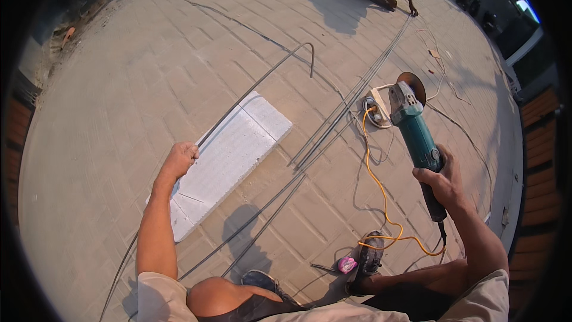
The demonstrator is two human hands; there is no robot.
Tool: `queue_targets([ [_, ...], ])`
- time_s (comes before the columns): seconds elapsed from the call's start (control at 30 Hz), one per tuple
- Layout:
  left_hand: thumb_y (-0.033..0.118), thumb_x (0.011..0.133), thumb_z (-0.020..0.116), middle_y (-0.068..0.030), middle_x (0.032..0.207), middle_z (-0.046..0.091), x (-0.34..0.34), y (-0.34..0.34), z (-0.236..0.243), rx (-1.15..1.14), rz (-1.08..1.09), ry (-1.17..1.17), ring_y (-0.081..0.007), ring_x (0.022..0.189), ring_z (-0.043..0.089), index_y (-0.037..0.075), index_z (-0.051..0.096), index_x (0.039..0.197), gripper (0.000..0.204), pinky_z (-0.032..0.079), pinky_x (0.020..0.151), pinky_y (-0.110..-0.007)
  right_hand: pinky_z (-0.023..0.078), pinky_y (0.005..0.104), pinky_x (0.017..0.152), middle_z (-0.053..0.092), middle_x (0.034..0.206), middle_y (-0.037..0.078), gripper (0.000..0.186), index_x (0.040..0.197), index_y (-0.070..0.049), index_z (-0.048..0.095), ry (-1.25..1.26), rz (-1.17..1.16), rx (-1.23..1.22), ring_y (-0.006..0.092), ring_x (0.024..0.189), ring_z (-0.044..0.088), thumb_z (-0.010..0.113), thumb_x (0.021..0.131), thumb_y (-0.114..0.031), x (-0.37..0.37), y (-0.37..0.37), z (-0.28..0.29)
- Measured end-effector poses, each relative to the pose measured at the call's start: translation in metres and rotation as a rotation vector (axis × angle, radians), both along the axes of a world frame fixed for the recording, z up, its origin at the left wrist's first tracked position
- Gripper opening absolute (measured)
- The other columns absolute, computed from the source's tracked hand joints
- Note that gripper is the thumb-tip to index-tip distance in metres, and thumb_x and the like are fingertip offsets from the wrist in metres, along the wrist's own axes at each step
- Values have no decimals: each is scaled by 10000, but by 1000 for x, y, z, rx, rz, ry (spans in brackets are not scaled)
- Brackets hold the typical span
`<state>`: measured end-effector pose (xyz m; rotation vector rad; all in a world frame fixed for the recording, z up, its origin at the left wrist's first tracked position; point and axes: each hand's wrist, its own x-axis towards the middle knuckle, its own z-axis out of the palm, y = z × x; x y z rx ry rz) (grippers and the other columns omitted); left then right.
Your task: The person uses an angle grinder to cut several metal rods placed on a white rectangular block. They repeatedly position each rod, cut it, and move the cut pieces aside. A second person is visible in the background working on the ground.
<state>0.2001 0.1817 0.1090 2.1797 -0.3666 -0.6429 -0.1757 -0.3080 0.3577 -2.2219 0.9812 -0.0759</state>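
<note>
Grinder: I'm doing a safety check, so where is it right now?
In the head view, the grinder is right of centre, held in the right hand, with its upper part just right of the power strip.

Head view: left unit of two side-by-side fisheye cameras worn on the person's head. Facing: forward and downward onto the paving point(89, 161). Range: left knee point(215, 297) close, at the lower border; the paving's far edge distant, toward the top. Coverage: wide; the paving's right edge bows near the dark rim.
</note>
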Motion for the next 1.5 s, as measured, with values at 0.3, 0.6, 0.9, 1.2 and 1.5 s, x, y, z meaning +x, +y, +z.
queue_targets([
  [0.3,309,1046,716,-206,1357,671,-45,66,-29,698,161,-494,-413,1326,612,-14,720,1275,396,497,1109,-546,566,438,840,698,1003,165,778,1287,71,649,106,151,83,264,910,706,828,680,-381,28,0,-39],
  [0.6,450,1124,545,-100,1698,476,-15,-166,-52,357,-83,-463,-348,1586,402,166,530,1620,572,323,1296,-578,602,440,890,758,967,244,739,1267,119,679,-5,295,152,331,891,760,829,712,-345,126,32,-141],
  [0.9,444,1127,534,102,1747,444,-46,-206,-99,472,140,-595,-236,1658,322,415,623,1555,438,139,1371,-591,589,526,889,739,1005,305,644,1216,73,643,-70,449,53,481,944,745,844,759,-333,184,46,-199],
  [1.2,234,1076,610,85,1657,563,-43,-204,-104,418,168,-601,-212,1646,348,278,658,1517,446,124,1377,-569,589,513,932,724,1105,290,776,1380,56,574,-62,598,-6,465,1030,737,841,767,-338,229,30,-259],
  [1.5,188,1072,605,68,1617,590,-41,-204,-109,354,207,-579,-220,1634,370,256,594,1533,465,128,1358,-556,599,526,902,726,1103,279,766,1367,36,555,-102,633,19,477,1002,738,878,781,-337,237,14,-284],
])
